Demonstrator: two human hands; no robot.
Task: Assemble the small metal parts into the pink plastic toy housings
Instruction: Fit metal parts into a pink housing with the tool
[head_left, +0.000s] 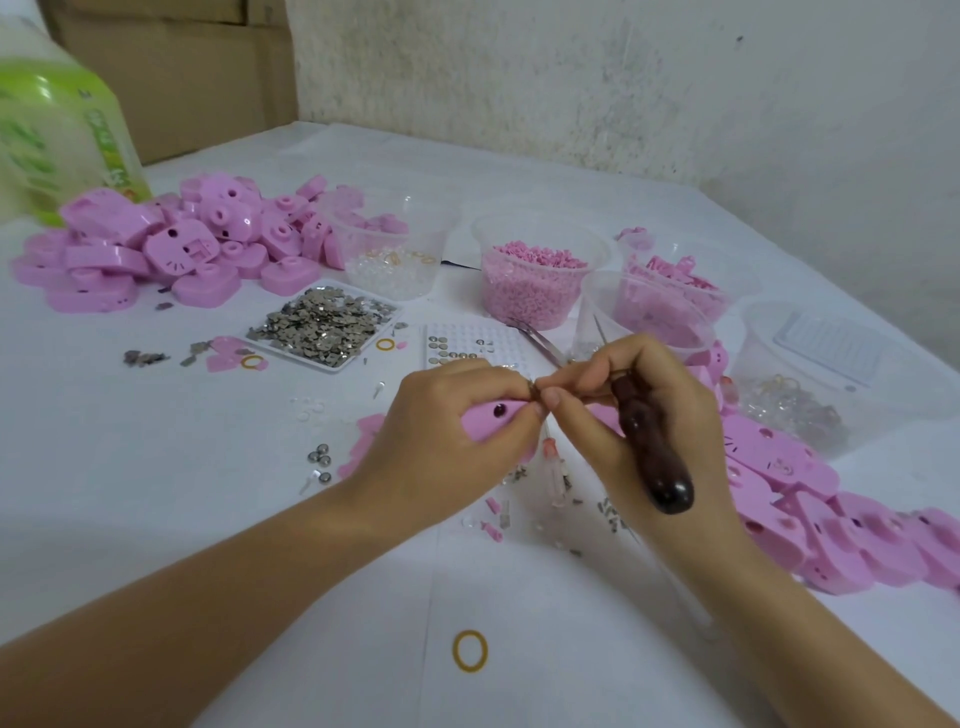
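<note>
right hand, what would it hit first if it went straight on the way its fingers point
Likely the left hand's fingertips, which the right hand nearly touches, then the pink plastic housing that hand grips; depth is unclear from one view.

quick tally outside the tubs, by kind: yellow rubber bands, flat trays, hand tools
yellow rubber bands: 3
flat trays: 2
hand tools, namely wooden-handled tool, tweezers, small clear-handled tool: 3
total: 8

The housings (171, 244) are smooth pink plastic, the metal parts (322, 327) shiny, the tool handle (657, 457) glossy dark wood.
</note>
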